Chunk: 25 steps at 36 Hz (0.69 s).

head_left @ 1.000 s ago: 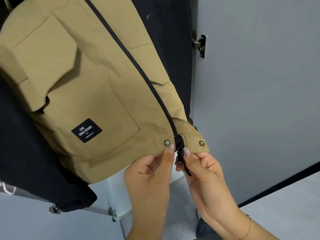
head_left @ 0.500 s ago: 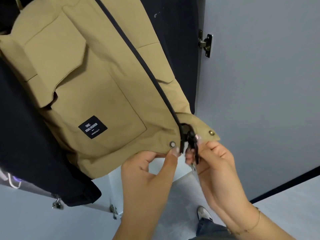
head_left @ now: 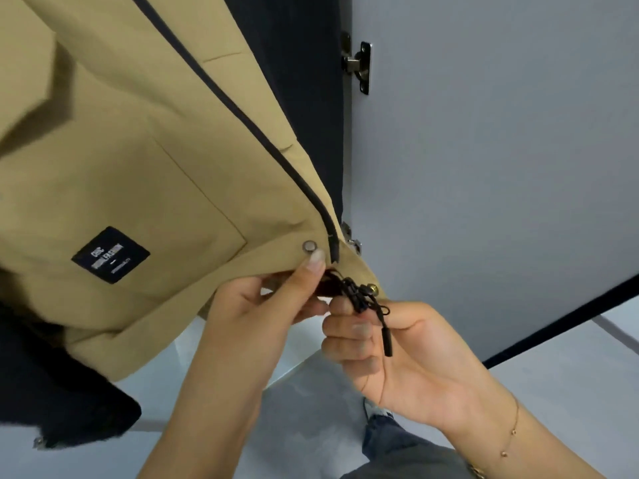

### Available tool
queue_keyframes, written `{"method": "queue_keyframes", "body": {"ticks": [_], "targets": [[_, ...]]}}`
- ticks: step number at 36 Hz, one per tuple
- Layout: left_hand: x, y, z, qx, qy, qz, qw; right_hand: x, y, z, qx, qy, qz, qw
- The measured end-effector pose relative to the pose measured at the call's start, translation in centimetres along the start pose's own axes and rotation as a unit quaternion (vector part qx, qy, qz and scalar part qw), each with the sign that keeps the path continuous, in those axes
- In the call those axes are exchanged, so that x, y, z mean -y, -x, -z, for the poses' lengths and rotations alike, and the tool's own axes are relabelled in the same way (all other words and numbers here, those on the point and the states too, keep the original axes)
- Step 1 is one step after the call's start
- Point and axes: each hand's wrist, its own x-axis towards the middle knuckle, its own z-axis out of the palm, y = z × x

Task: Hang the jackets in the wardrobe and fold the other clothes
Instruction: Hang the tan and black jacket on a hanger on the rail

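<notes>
The tan jacket (head_left: 145, 160) is hanging in the open wardrobe, filling the upper left of the view, with its front facing the camera and its lower hem lifted toward the person. A black zip (head_left: 242, 115) is running diagonally down its front to the hem, and a black label (head_left: 110, 254) with white lettering is sitting on the pocket at the lower left. A metal snap (head_left: 308, 246) is showing on the hem just left of the zip's lower end, and a second snap (head_left: 373, 288) is lying on the right flap of the hem. The left hand (head_left: 256, 305) is pinching the hem just below the first snap, its fingertip pressing on the cloth beside the zip end. The right hand (head_left: 397, 344) is gripping the other hem corner at the zip's foot, fingers curled around the black zip pull (head_left: 359, 299); a black cord tab (head_left: 388, 342) is dangling from the pull across the palm. A thin bracelet (head_left: 513, 432) is lying on the right wrist. A dark garment (head_left: 52, 395) is hanging behind and below the jacket on the left, and more dark cloth is showing behind it at the upper middle. The grey wardrobe door (head_left: 484, 150) is standing open on the right, with a metal hinge (head_left: 361, 65) near its top edge. Below the hands, a jeans leg (head_left: 390, 440) and the pale floor (head_left: 570, 392) are showing.
</notes>
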Motion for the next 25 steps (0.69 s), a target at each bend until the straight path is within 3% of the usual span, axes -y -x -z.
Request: {"method": "queue_keyframes", "body": {"ticks": [5, 9, 16, 25], "targets": [[0.3, -0.5, -1.1, -0.009, -0.042, -0.014, 0.999, 0.7, 0.2, 0.5, 0.008, 0.045, -0.014, 0.999], [0.4, -1.0, -1.6, -0.033, -0.077, -0.072, 0.994, 1.4, 0.8, 0.7, -0.044, 0.143, -0.012, 0.989], [0.5, -1.0, -2.0, -0.041, -0.094, -0.103, 0.989, 1.9, 0.6, 0.4, -0.100, 0.264, 0.031, 0.959], [1.2, -1.1, -2.1, -0.063, -0.096, -0.138, 0.984, 2.0, 0.3, 0.1, -0.142, 0.252, 0.061, 0.955]]}}
